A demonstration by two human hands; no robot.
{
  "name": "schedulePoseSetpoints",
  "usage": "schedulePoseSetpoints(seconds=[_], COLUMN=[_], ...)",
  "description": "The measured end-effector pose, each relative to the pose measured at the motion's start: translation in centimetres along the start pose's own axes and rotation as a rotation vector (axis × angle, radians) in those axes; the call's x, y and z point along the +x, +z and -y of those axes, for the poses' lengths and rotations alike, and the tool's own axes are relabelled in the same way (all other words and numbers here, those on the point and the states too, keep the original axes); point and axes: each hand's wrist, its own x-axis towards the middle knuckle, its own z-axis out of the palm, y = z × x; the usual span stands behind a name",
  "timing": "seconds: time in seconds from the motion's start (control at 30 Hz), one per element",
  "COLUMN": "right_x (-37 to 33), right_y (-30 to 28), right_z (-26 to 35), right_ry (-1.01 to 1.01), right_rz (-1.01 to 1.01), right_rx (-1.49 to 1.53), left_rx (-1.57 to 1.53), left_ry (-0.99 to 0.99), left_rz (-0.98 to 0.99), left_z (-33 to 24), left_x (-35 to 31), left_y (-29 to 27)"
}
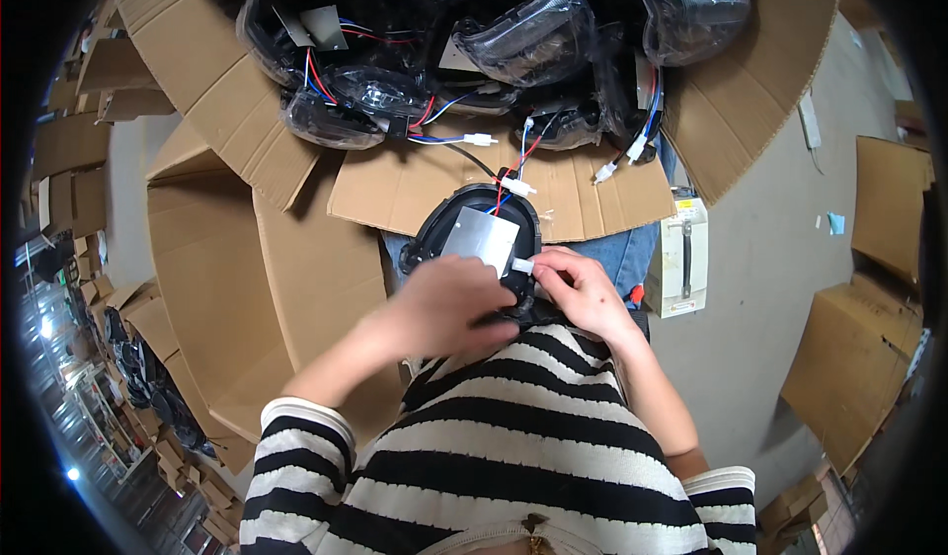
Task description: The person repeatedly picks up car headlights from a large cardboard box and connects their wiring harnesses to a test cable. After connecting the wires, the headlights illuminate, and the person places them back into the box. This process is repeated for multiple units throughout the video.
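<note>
On my lap lies a black plastic lamp housing, its back side up, with a flat silver metal plate inside its rim. My left hand is over the plate's near edge, smeared by motion, so its grip is unclear. Between thumb and fingertips my right hand pinches a small white piece beside the plate; its kind is too small to tell. Red and blue wires run from the housing's far end to a white plug connector resting there.
Ahead, an open cardboard box holds several clear headlight units with loose wires and white connectors. Another open carton stands at my left. To my right, a white case with a black handle sits on the floor, with more cartons beyond.
</note>
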Motion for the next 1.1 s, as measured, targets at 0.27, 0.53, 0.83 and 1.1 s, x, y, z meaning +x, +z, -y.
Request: schedulePoseSetpoints(seconds=[0.27, 0.53, 0.83, 1.1], right_x=[-1.5, -2.5, -3.4, -3.9], right_y=[1.1, -0.4, -3.0, -0.7], right_z=[2.1, 2.8, 2.7, 4.4], right_ry=[-0.234, -0.154, -0.207, -0.22], right_rz=[-0.081, -0.162, -0.24, 0.013], right_rx=[-0.324, -0.024, 0.09, -0.041], left_rx=[0.378, -0.316, -0.865, -0.792], left_ry=[-0.302, -0.217, -0.148, -0.51], left_rz=[0.045, -0.146, -0.529, -0.425], left_z=[4.4, 3.6, 0.2, 1.3], left_x=[5.4, 6.5, 4.9, -3.0], left_y=[-0.9, -1.9, -2.6, 0.4])
